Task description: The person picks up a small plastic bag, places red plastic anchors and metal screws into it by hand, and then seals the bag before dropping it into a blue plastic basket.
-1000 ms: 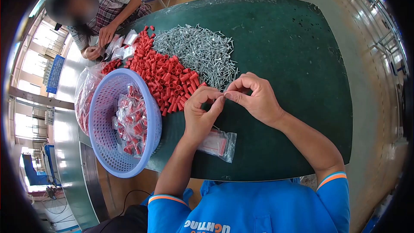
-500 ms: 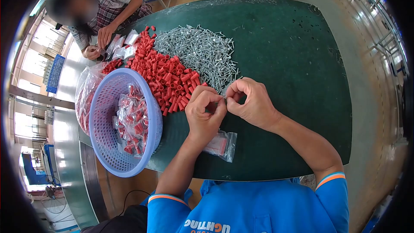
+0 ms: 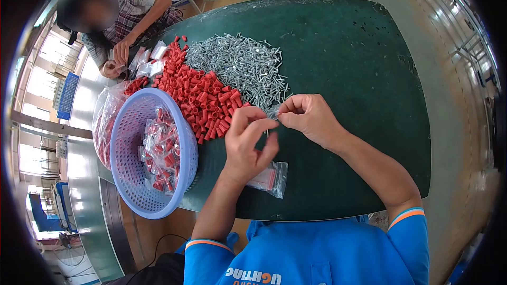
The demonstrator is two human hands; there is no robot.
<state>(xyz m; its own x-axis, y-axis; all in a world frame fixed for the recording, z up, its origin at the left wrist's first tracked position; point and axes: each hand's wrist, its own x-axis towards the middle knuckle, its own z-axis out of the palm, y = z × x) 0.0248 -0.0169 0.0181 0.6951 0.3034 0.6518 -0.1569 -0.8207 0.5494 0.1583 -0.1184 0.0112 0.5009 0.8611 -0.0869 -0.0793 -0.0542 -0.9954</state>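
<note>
My right hand [image 3: 312, 120] pinches the edge of a small clear plastic bag [image 3: 273, 111] between thumb and fingers. The bag lies by the near edge of the screw pile, partly hidden by my fingers. Close to its left, my left hand [image 3: 247, 140] has thumb and fingers apart and holds nothing I can see. Beyond my hands spreads a heap of grey metal screws [image 3: 240, 66]. Red plastic wire connectors [image 3: 203, 97] are piled up to its left. A clear bag with red pieces [image 3: 270, 180] rests on the table beside my left wrist.
A blue perforated basket [image 3: 120, 161] with filled bags [image 3: 161, 150] stands at the left table edge. Behind it sits a large clear sack [image 3: 104, 121]. Across the green table [image 3: 359, 74], a co-worker [image 3: 140, 13] handles something near small bags [image 3: 153, 67].
My left thumb and fingers have parted and come away from the bag. My right hand keeps its pinch on the bag, nearly in the same place.
</note>
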